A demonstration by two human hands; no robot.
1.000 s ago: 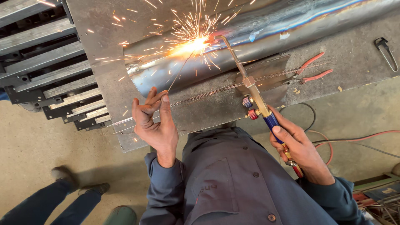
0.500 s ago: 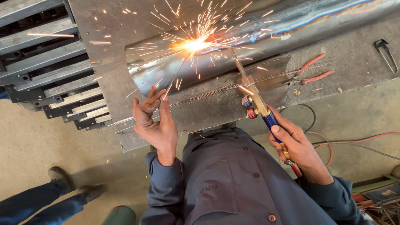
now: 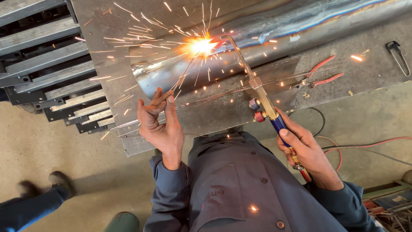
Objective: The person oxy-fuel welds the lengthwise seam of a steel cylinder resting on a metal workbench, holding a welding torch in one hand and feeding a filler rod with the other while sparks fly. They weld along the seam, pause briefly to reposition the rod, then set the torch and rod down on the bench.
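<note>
Right hand: your right hand [image 3: 307,146] wrapped the blue-handled brass cutting torch [image 3: 262,96]; rigid, light, hot-tipped, best held by the handle.
Left hand: your left hand [image 3: 161,124] pinched a thin wire rod [image 3: 223,95].
Surface: the grey steel surface [image 3: 369,73] carried the sparking shiny metal pipe [image 3: 274,30].

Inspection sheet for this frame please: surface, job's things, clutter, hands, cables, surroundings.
Surface: grey steel table, scattered sparks.
Job's things: shiny metal pipe lying along it; torch tip at the bright spark point; thin filler rod.
Clutter: red-handled pliers, black clip.
Hands: left hand pinches the rod; right hand grips the torch handle.
Cables: hoses trail right across the floor.
Surroundings: stacked steel bars; another person's shoe.
</note>
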